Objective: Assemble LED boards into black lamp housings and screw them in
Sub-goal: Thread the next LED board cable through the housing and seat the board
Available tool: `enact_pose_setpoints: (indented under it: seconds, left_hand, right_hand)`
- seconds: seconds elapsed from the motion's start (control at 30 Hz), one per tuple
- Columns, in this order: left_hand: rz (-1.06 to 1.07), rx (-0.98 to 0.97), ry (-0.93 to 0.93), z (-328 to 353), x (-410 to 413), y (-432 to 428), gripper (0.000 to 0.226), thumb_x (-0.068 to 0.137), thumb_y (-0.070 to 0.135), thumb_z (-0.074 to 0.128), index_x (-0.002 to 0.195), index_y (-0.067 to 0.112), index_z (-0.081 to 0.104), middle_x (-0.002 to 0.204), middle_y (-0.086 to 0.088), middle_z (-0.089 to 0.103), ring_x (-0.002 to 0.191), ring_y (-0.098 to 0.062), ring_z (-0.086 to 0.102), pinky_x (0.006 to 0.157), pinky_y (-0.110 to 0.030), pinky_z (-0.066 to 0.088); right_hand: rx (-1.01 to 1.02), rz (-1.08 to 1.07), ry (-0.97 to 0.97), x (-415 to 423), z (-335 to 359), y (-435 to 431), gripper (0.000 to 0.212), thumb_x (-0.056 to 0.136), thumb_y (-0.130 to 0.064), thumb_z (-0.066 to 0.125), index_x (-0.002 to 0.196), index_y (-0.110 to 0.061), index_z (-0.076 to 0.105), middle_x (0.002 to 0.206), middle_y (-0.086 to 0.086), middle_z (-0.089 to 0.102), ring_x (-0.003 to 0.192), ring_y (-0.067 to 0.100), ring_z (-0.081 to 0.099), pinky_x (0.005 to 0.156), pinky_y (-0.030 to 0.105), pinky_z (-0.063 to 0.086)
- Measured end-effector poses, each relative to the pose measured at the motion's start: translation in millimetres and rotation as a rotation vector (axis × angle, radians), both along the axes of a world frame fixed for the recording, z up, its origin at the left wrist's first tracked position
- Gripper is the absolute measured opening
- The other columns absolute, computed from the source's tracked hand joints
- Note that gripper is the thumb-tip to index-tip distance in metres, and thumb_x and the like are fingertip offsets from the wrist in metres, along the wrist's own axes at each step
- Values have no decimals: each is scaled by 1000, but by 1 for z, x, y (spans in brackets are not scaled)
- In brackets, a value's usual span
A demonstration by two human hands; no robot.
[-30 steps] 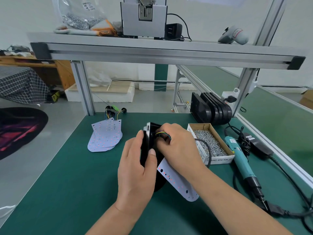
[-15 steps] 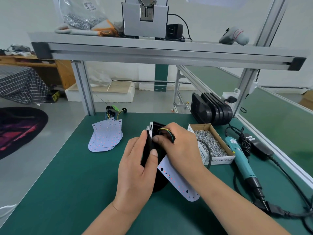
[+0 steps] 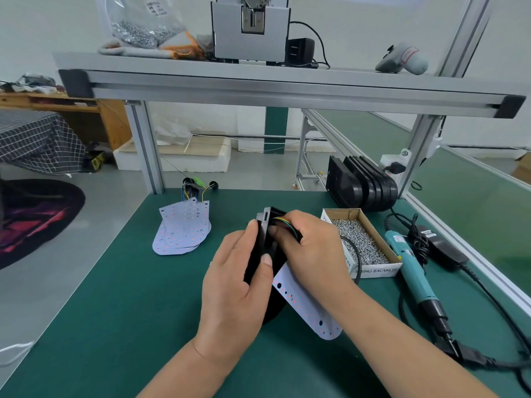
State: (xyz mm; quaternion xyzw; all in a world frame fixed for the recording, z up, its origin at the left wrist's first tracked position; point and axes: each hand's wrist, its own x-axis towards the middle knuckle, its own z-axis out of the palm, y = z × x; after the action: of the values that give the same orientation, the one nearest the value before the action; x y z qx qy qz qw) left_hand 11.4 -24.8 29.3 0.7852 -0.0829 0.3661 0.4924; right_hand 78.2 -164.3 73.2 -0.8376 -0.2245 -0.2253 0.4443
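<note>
Two hands mid-frame | left hand (image 3: 232,285) gripping smooth black housing (image 3: 258,248) | right hand (image 3: 313,251) pinching coloured wires (image 3: 287,222) | flat dotted white board (image 3: 304,305) below

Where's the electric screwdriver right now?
In the head view, the electric screwdriver lies on the green mat at the right, just right of the cardboard screw box.

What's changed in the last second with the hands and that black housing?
Little: the right hand shifted its fingers slightly on the coloured wires at the top of the black lamp housing, baring more wire. The left hand keeps its grip on the housing; LED board, screw box and electric screwdriver unmoved.
</note>
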Motion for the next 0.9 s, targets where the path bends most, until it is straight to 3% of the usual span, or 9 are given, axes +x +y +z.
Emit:
enact_pose_setpoints:
  seconds: [0.17,0.23,0.4,0.5,0.63,0.8,0.9]
  left_hand:
    - [16,-103,62,-5,3,1,48,99,34,55,147,40,54,127,19,60,118,-14,61,83,-23,52]
    - [-3,-108,68,-7,5,-1,48,99,36,54,146,44,53,128,20,60,118,-15,62,82,-27,53]
    - [-7,-87,61,-10,5,-2,49,99,37,54,147,46,53,128,19,61,115,-18,64,81,-32,55]
    - [-5,-62,52,-10,3,-1,50,99,37,54,147,50,51,127,19,60,110,-18,65,78,-29,54]
    - [-5,-47,20,-6,3,7,49,102,36,56,146,56,47,129,20,61,117,-14,64,81,-23,53]
    - [-19,-19,36,-5,2,3,48,103,38,57,150,45,52,130,20,61,123,-12,62,90,-12,47]
    - [-43,-144,107,0,2,-1,45,101,42,58,138,66,50,128,24,64,123,-6,62,89,-17,50]
  right_hand:
    - [-66,70,39,-2,3,0,14,95,-30,61,98,-28,75,84,-10,68,82,10,64,74,40,52]
    - [-36,6,53,1,2,-3,9,95,-32,64,92,-26,70,80,-11,68,78,10,63,71,40,52]
    - [-20,-79,14,0,-2,-3,19,93,-36,69,79,-24,61,70,-10,61,68,12,58,62,37,47]
    - [-77,-22,-9,-1,1,0,24,94,-33,62,75,-18,61,69,-4,59,68,17,56,63,44,47]
    - [-165,129,74,-1,4,0,31,97,-31,60,70,-15,56,74,-3,53,70,17,55,66,46,47]
    - [-354,94,109,0,5,-3,39,97,-50,42,73,-19,46,67,-4,52,66,23,51,61,42,44]
    - [-450,112,122,3,6,-6,43,95,-60,43,81,-20,52,70,-5,55,67,17,53,61,40,42]
